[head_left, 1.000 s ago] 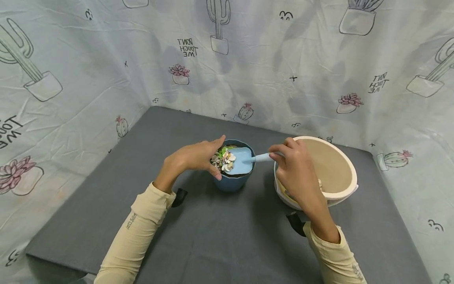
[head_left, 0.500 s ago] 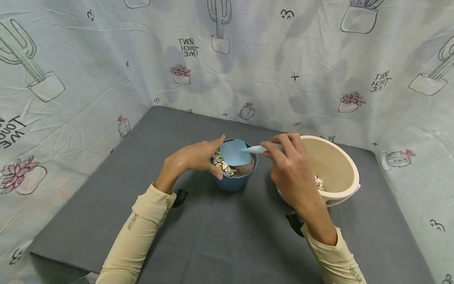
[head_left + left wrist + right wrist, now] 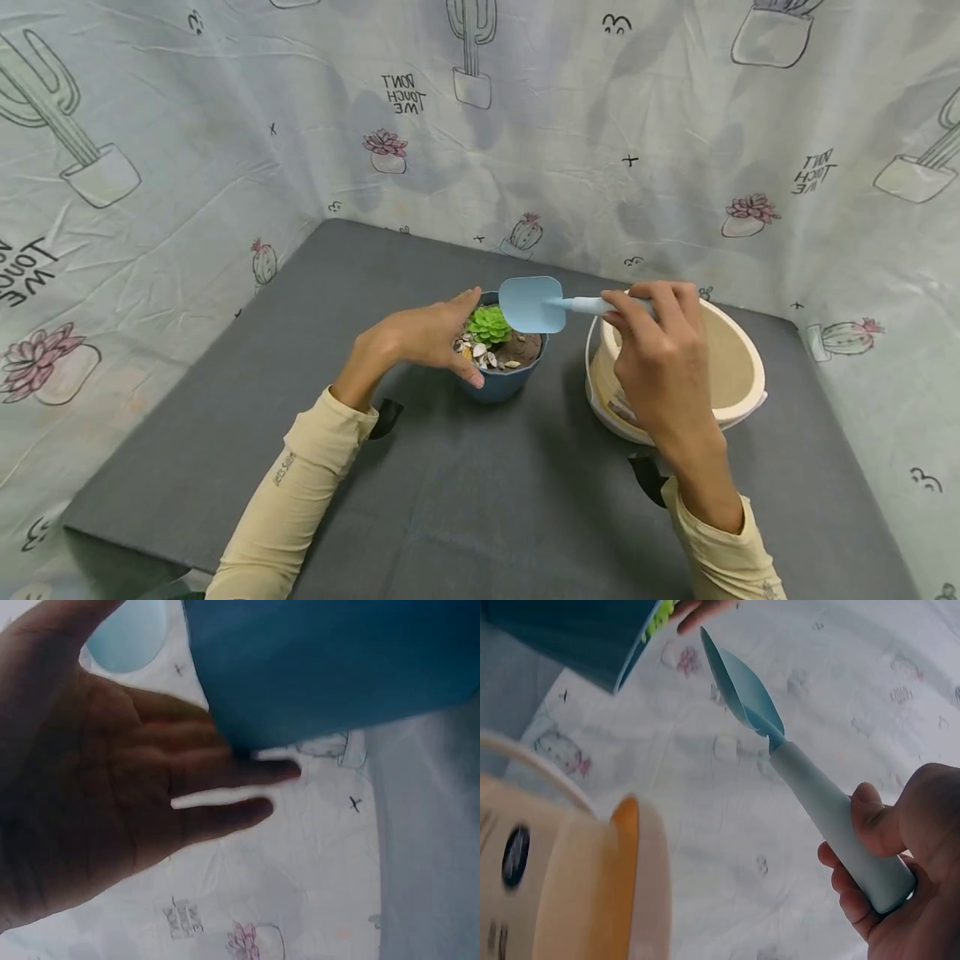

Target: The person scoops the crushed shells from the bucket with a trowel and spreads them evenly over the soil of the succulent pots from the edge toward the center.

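Gripped in the right hand: a pale-blue trowel with a broad, rounded blade and a thick, smooth handle. Held well back on the handle, with thumb on one side and fingers curled round the other – probably to give the blade reach and keep the knuckles away from the planting. Raised in the air, with the blade overlapping the far right rim of the pot in the head view but apart from it in the right wrist view. No load visible on the face turned to the head camera.

Standing upright on the dark grey, cloth-covered table: a deep-blue, plastic-looking pot with a faceted rim. Inside, a bright-green, rosette-shaped succulent, with small pale shell-like pieces along the near left and bare brown soil to the right.

Spread around the pot's left side: the left hand, fingers straight, thumb at the near side – not clenched, likely placed there to brace the pot. Impossible to tell how firmly pressed.

To the right, near the pot but apart: a cream, wide-mouthed, plastic-looking bucket, perhaps set close for a short reach. Contents mostly hidden behind the right hand.
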A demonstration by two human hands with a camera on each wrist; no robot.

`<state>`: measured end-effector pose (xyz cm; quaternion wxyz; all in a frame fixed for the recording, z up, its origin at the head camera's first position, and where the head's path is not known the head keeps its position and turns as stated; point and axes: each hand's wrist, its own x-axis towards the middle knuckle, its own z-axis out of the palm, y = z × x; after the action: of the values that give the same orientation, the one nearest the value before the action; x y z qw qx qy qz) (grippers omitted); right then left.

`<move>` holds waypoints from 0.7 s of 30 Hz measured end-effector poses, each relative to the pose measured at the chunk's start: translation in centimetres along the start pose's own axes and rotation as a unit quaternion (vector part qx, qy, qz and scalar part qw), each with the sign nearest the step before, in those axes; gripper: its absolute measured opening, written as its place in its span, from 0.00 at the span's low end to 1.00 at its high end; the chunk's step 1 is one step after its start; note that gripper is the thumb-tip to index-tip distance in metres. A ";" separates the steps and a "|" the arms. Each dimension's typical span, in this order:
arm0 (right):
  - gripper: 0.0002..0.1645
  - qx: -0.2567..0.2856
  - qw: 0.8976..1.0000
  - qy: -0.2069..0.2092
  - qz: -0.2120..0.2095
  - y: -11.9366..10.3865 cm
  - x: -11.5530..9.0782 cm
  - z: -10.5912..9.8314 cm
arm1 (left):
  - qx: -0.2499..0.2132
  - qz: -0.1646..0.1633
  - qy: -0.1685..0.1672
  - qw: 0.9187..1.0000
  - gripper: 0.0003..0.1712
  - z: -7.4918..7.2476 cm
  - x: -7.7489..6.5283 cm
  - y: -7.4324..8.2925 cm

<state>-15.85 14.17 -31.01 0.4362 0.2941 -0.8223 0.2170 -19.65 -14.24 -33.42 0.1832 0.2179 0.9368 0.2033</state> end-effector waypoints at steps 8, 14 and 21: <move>0.10 -0.016 0.996 0.058 0.060 2.6 -0.5 -3.1 | 0.052 -0.031 0.038 0.997 0.76 0.8 0.9 2.0; 0.11 -0.056 0.993 0.057 0.082 5.5 -1.2 -6.5 | 0.010 -0.033 0.037 0.999 0.78 0.6 1.1 1.6; 0.08 -0.127 0.988 -0.041 0.074 8.6 -2.3 -9.5 | 0.018 0.008 0.046 0.999 0.77 0.1 1.2 1.6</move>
<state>-14.97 27.01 -28.84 0.4184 0.1833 -0.8800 0.1304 -20.09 -12.33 -33.10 0.1346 0.2192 0.9459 0.1976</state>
